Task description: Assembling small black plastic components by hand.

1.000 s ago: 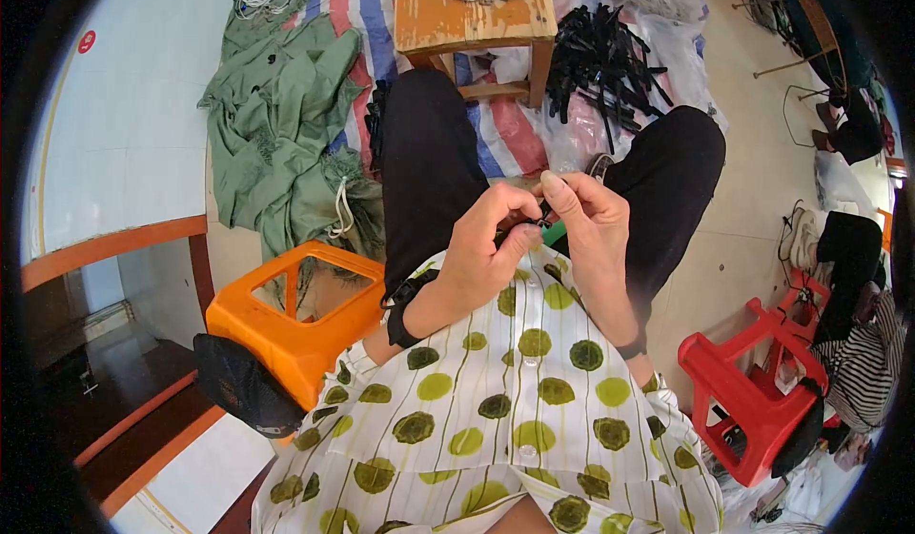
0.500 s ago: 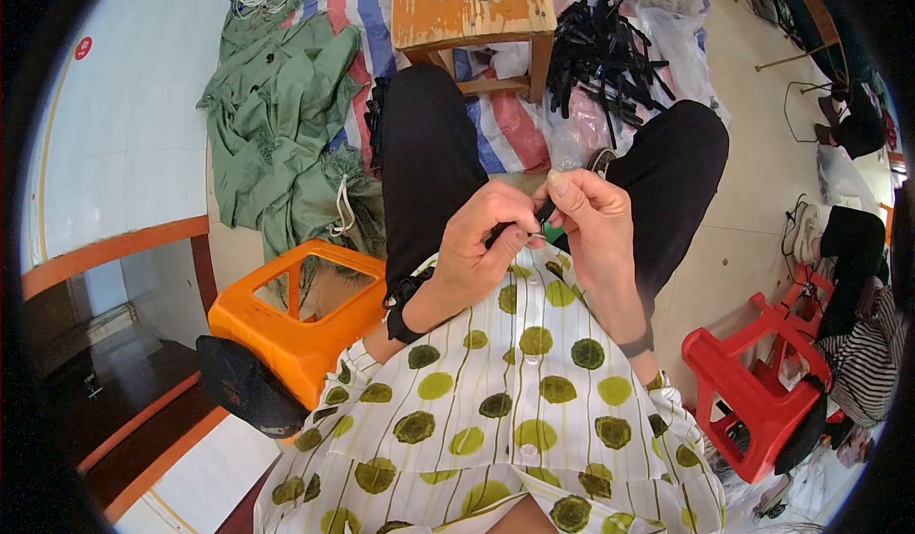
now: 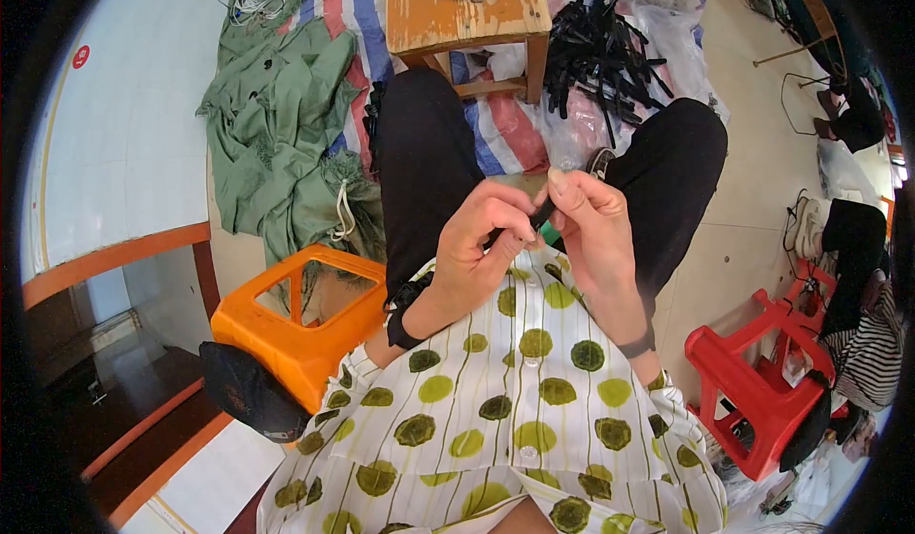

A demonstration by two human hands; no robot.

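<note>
Both my hands are up over my lap, pinching one thin black strap (image 3: 541, 216) between them. My left hand (image 3: 481, 248) is curled tight on its lower end, my right hand (image 3: 593, 229) nips the upper end, thumb pressed on top. More black straps (image 3: 600, 53) lie heaped beside the wooden stool (image 3: 464, 15).

Wooden stool (image 3: 464, 21) blocking ahead, orange stool (image 3: 307, 320) hemming left, red stool (image 3: 753, 382) right (bare floor (image 3: 753, 201) between).

A stool (image 3: 305, 329) sits left of my left hand (image 3: 481, 243); a wooden table (image 3: 467, 20) stands beyond my hands; another stool (image 3: 753, 382) sits right.
</note>
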